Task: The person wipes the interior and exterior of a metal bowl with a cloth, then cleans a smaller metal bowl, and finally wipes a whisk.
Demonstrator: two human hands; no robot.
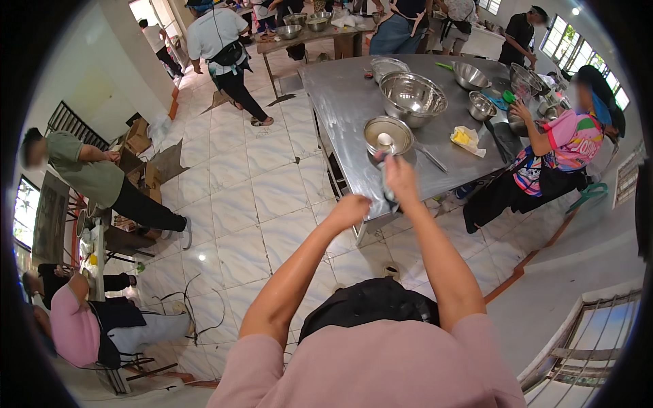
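Observation:
At the near left corner of a stainless steel table [352, 148], my right hand [401, 178] is raised, blurred, with a greyish cloth or plastic [386, 183] at its fingers; its exact grip is unclear. My left hand [351, 211] is beside it at the table's edge, fingers curled; whether it holds anything cannot be made out. Just beyond my right hand is a metal bowl [375, 125] with a white, rounded spoon or ladle head [385, 139] in it. A larger steel bowl [413, 99] stands behind, and a metal-handled utensil [432, 157] lies to the right.
Yellow butter or margarine on a wrapper [467, 140], a small steel bowl [481, 105] and a dark spatula [497, 142] lie further right. A person in a pink patterned shirt [576, 137] works at the table's right side. Another person [219, 46] walks on the tiled floor at upper left.

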